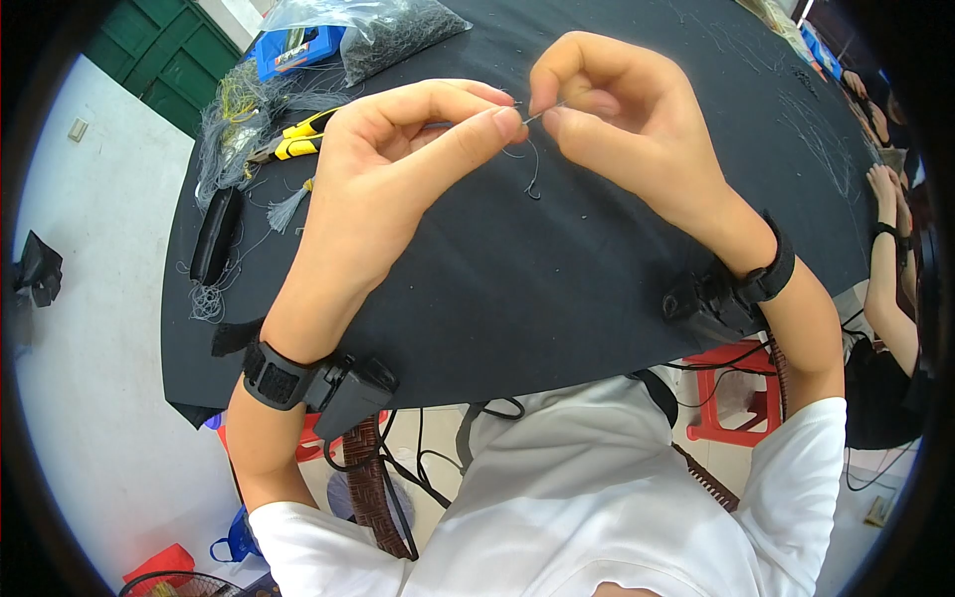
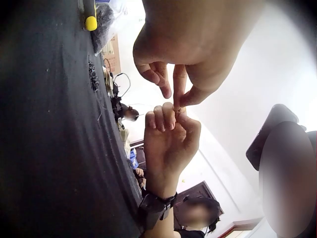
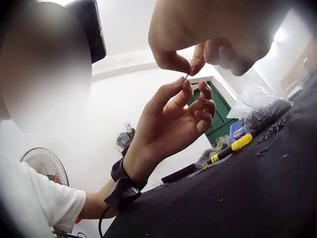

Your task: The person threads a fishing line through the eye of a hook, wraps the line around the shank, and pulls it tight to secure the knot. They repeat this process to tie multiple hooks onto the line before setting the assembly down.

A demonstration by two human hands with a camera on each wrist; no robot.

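Note:
My left hand (image 1: 383,164) and right hand (image 1: 642,124) meet fingertip to fingertip above the black-covered table (image 1: 557,298). Between thumb and forefinger, each pinches a thin fishing line (image 1: 534,117), which crosses the small gap between them. A dark fish hook (image 1: 533,189) dangles on a loop of line below the left fingertips. In the right wrist view, the short strand (image 3: 186,76) runs between the thumbs and forefingers, while the other fingers of the left hand (image 3: 166,126) are loosely bent. Fingertips hide most of the pinched part.
Left of my hands lie yellow-black pliers (image 1: 293,141), a black case (image 1: 216,237) and tangled line (image 1: 229,124). Farther back are a blue box (image 1: 298,52) and a clear bag of dark hooks (image 1: 408,42). Loose strands (image 1: 821,144) lie at right, near another person's arms (image 1: 890,269).

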